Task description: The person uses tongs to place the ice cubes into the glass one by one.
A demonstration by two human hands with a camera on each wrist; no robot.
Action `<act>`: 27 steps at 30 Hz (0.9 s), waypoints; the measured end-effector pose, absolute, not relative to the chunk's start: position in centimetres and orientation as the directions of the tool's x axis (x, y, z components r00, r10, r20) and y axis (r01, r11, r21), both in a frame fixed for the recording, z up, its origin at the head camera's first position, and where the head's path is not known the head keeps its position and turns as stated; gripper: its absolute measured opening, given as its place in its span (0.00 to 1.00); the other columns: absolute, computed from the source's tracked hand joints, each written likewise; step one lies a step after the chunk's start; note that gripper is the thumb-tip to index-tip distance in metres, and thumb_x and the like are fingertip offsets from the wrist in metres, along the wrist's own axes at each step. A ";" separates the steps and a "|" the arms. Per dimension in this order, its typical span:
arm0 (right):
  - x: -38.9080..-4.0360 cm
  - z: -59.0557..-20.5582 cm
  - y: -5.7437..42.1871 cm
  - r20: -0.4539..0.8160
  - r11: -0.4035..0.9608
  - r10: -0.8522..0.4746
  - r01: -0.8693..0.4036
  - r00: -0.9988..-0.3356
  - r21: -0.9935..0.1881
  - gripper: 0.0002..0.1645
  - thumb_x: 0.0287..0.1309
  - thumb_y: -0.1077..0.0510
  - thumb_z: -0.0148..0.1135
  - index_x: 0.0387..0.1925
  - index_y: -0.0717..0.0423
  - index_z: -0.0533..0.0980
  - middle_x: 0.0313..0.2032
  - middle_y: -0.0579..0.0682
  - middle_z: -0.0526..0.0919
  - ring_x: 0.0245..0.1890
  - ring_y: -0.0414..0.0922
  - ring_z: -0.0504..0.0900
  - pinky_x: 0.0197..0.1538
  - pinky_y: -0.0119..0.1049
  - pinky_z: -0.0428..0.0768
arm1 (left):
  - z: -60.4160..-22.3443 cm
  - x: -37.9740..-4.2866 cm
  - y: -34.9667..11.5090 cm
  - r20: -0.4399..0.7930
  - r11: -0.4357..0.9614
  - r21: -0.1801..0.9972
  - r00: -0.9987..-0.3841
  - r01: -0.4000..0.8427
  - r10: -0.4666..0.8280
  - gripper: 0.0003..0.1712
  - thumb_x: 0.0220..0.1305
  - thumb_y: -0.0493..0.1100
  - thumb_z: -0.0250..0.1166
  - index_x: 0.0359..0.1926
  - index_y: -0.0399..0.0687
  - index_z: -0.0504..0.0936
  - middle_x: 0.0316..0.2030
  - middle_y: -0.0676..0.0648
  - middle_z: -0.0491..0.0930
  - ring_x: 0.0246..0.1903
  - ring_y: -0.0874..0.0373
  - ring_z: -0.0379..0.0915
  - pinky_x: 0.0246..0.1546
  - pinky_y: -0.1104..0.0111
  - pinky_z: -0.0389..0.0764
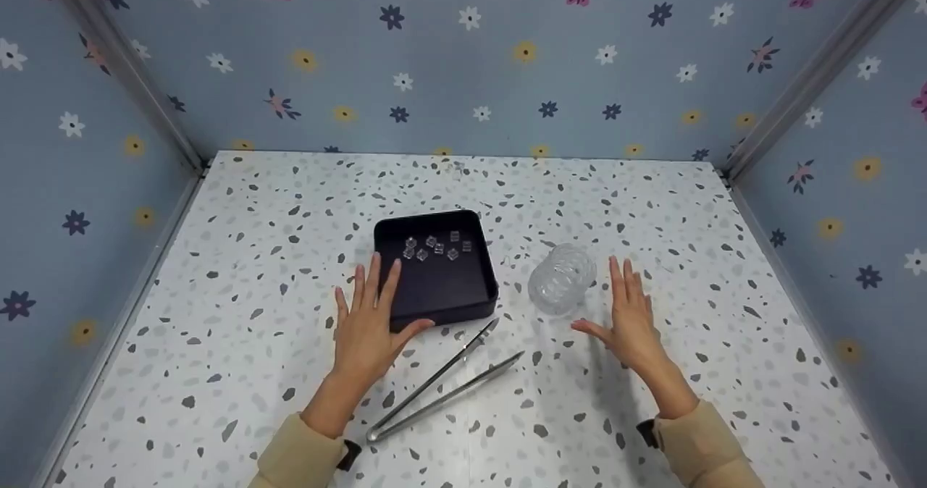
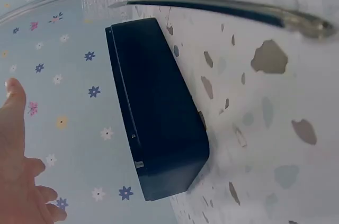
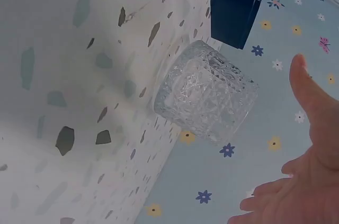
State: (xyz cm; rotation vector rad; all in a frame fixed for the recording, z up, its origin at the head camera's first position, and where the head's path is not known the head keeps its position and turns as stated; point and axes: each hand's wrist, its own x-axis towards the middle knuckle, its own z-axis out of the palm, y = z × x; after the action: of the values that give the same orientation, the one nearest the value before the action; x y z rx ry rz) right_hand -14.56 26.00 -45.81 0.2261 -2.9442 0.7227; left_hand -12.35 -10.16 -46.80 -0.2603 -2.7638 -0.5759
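My left hand [image 1: 367, 334], fingers spread and straight, hovers over the near left corner of a square black tray [image 1: 442, 296]. Several small clear cubes [image 1: 431, 242] lie in the tray's far half. To the right stands a clear patterned glass [image 1: 563, 279], which the right wrist view also shows as a textured glass [image 3: 204, 91]. My right hand [image 1: 628, 323] is held just right of the glass, fingers straight and thumb out, apart from it. Metal tongs [image 1: 442, 394] lie spread between the hands, tips toward the tray and glass. Neither hand holds anything.
The speckled white tabletop [image 1: 290, 205] is bounded by blue panels [image 1: 463, 61] with flowers and butterflies at the back and both sides. Grey posts [image 1: 130, 68] stand at the back corners.
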 end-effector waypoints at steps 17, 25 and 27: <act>-15.8 -48.8 25.9 0.132 0.694 -0.065 -0.140 -0.989 -0.707 0.66 0.37 0.48 0.71 0.65 0.65 0.37 0.64 0.66 0.44 0.64 0.59 0.46 0.61 0.52 0.50 | -48.6 -8.9 -7.2 0.393 0.799 0.419 -0.879 0.432 0.269 0.54 0.44 0.72 0.56 0.64 0.41 0.56 0.62 0.40 0.58 0.61 0.44 0.50 0.54 0.45 0.54; -17.0 -49.6 25.9 -0.009 0.607 -0.022 -0.006 -1.000 -0.795 0.68 0.34 0.47 0.73 0.66 0.60 0.37 0.66 0.62 0.42 0.64 0.58 0.47 0.61 0.51 0.51 | -50.2 -8.1 -6.4 0.395 0.750 0.407 -0.841 0.521 0.370 0.54 0.40 0.70 0.61 0.60 0.37 0.61 0.55 0.39 0.65 0.55 0.45 0.61 0.49 0.53 0.67; -17.3 -49.7 25.8 -0.029 0.574 -0.014 0.016 -0.999 -0.819 0.68 0.33 0.49 0.74 0.66 0.60 0.38 0.66 0.62 0.43 0.64 0.58 0.47 0.61 0.50 0.51 | -50.6 -7.8 -6.2 0.366 0.751 0.421 -0.853 0.509 0.373 0.54 0.40 0.69 0.62 0.60 0.37 0.61 0.54 0.38 0.65 0.53 0.45 0.63 0.45 0.54 0.70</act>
State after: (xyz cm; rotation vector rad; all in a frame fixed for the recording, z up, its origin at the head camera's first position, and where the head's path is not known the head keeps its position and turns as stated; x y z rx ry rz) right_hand -17.27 25.85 -49.74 -0.0015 -2.8153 1.4653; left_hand -7.83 -6.20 -50.64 -0.6910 -2.6908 -0.7581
